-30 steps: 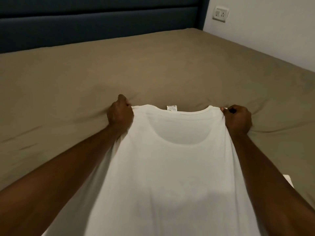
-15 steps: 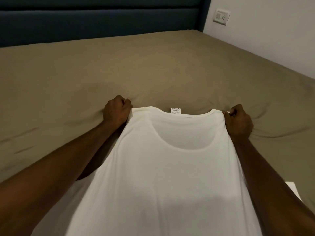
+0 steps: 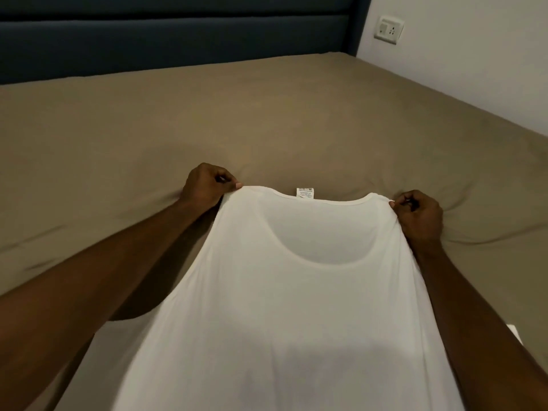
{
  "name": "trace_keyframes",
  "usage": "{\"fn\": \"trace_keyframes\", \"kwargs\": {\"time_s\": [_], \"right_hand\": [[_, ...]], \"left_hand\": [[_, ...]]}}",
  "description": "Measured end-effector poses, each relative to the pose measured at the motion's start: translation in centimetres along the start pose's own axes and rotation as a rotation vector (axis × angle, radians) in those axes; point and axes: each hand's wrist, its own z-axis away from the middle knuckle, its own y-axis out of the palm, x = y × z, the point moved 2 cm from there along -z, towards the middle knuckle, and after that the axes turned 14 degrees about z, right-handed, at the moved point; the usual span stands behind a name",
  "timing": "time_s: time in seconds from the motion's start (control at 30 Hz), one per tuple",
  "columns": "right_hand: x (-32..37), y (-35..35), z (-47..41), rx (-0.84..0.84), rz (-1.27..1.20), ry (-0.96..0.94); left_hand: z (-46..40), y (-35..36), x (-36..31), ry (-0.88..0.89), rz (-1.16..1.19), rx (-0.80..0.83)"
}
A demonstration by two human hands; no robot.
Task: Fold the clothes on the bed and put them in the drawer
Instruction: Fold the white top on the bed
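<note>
The white shirt is stretched over the bed near its front edge, the left hand and right hand each pinching a shoulder corner.

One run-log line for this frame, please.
stage: spreading | left hand: pinches white shirt shoulder | right hand: pinches other shoulder | bed: under shirt | fold: not started

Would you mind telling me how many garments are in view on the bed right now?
1: a white shirt, spread toward the camera, pinched at its shoulders by the left hand and right hand. Others may lie outside the frame.
</note>
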Motion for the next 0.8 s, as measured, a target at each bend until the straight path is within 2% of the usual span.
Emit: {"fn": "trace_keyframes", "kwargs": {"time_s": [0.1, 0.23, 0.3, 0.37, 0.43, 0.47, 0.57, 0.63, 0.73, 0.8], "right_hand": [[0.6, 0.2, 0.3, -0.006, 0.138, -0.001], [2.6, 0.6, 1.1, 0.089, 0.443, -0.055], [3.0, 0.2, 1.5, 0.158, 0.504, -0.049], [3.1, -0.3, 2.1, 0.211, 0.511, -0.062], [3.1, -0.6, 2.4, 0.344, 0.558, -0.161], [3.3, -1.5, 2.9, 0.435, 0.581, -0.177], [3.6, -5.1, 3.7, 0.629, 0.560, -0.144], [3.5, -8.0, 7.0, 0.594, 0.558, -0.119], [1.0, -11.4, 16.0, 0.292, 0.652, -0.227], [-0.6, -13.0, 21.3, 0.174, 0.646, -0.272]], "left_hand": [[0.4, 1.3, 0.1, 0.049, -0.104, -0.007], [1.6, 0.1, -1.4, -0.140, -0.024, 0.031], [4.7, -1.2, -2.7, -0.194, 0.075, 0.152], [9.0, -2.5, -3.5, -0.029, -0.149, 0.266], [13.8, -4.6, -3.6, 0.250, -0.478, 0.201], [16.6, -5.5, -3.8, 0.308, -0.563, 0.167], [23.9, -6.7, -3.8, 0.257, -0.572, 0.111], [28.5, -6.8, -2.5, 0.260, -0.652, 0.125], [32.7, -7.5, -0.9, 0.149, -0.677, 0.182], [32.8, -8.4, -0.1, 0.116, -0.706, 0.163]]}}
